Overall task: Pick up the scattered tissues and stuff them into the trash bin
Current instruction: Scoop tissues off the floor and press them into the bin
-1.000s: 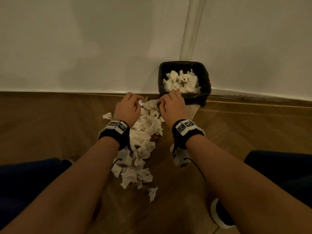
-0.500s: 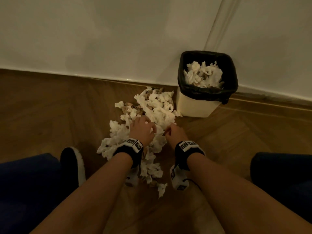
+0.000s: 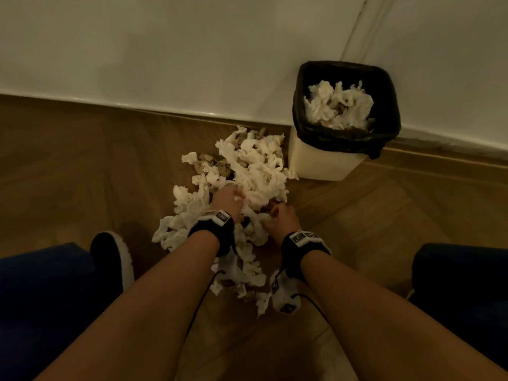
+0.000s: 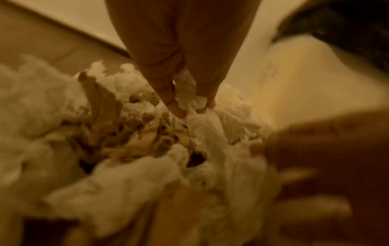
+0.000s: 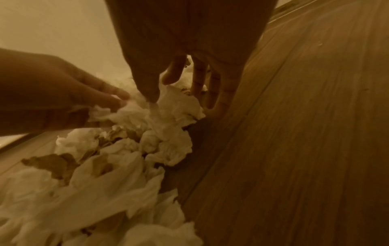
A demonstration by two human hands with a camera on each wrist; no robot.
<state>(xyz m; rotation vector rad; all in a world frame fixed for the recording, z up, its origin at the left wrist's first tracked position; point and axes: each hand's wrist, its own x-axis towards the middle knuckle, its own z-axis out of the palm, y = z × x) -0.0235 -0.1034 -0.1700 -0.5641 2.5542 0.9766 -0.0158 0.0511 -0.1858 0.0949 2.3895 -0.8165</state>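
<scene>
A heap of crumpled white tissues (image 3: 253,166), some stained brown, lies on the wooden floor left of the trash bin (image 3: 343,144). The cream bin has a black liner and holds a mound of tissues (image 3: 338,105). My left hand (image 3: 228,199) is sunk in the middle of the heap. In the left wrist view its thumb and fingers pinch a wad of tissue (image 4: 187,96). My right hand (image 3: 280,218) hovers at the heap's right edge, fingers (image 5: 197,79) spread and pointing down. Its thumb tip touches a tissue strand (image 5: 154,108), and nothing is gripped.
The bin stands against a white wall with a baseboard (image 3: 165,112). My dark shoe with a white sole (image 3: 118,257) is close to the heap's left side. My blue-clad knees (image 3: 41,298) (image 3: 461,284) flank both arms. Bare wood floor (image 3: 384,215) lies right of the heap.
Both hands have drawn back from the heap's far end beside the bin to its middle. The left hand has closed on a wad of tissue.
</scene>
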